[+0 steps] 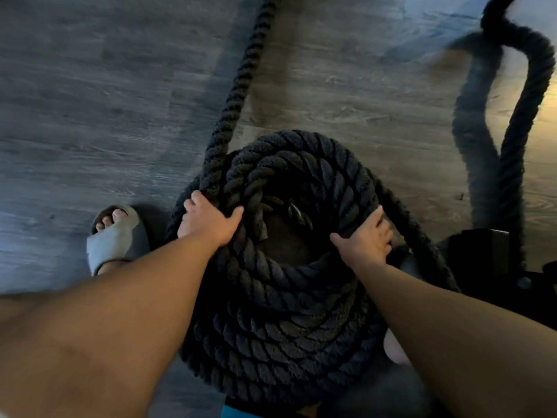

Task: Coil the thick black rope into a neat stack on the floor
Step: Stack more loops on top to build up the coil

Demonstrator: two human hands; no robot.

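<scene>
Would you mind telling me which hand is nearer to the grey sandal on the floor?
Left. The left hand grips the coil's left side, just right of the sandal. The right hand holds the coil's opposite side, farther away.

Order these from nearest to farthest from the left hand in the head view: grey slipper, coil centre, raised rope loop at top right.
From the left hand:
1. Coil centre, just right.
2. Grey slipper, on its left.
3. Raised rope loop, far upper right.
</scene>
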